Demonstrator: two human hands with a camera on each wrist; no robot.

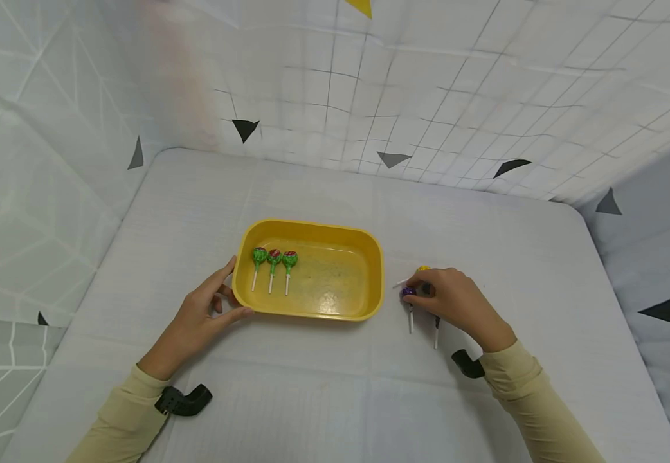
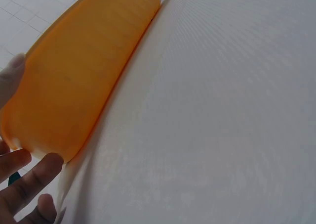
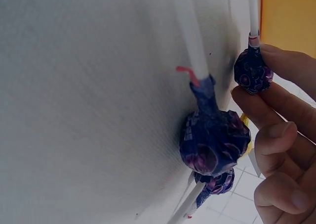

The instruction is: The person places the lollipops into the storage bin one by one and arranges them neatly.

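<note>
pinching with its fingertips, the right hand [image 1: 456, 299] grips a purple lollipop [image 3: 253, 71] by its wrapped head, just right of the yellow tray [image 1: 335, 273]. the left hand [image 1: 199, 315] holds the tray's left end, thumb on the near rim. inside, three green lollipops [image 1: 274, 256] lie side by side at the left. two more purple lollipops [image 3: 215, 144] and a yellow lollipop [image 1: 424, 268] lie near the right hand.

We count one yellow tray [image 1: 335, 273], three green lollipops [image 1: 274, 257] inside toward nine o'clock, and, past its three o'clock, three purple lollipops [image 3: 215, 140] and one yellow lollipop [image 1: 424, 267].
</note>
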